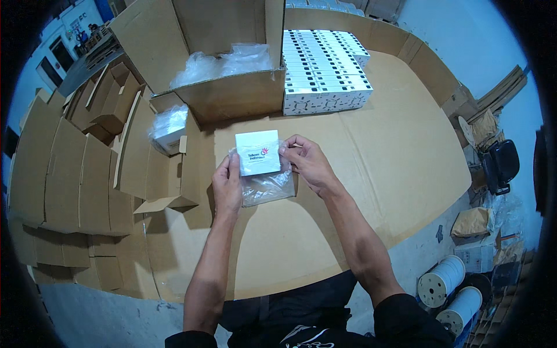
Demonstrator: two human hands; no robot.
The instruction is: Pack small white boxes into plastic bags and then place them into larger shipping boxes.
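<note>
One left hand (227,188), one right hand (308,165), one square white box (255,141) and one clear bag (268,190) were counted. One table (400,168) and two white spools (445,277) were also seen; the stacked patterned boxes (328,100) could not be exactly counted.

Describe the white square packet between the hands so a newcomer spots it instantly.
Across the wide brown cardboard tabletop, find the bare left hand and bare right hand. Between them is the white square packet, clear plastic bag showing below it. Unlike the stacked white boxes with dark markings farther back, it shows a red-and-dark logo.
</note>
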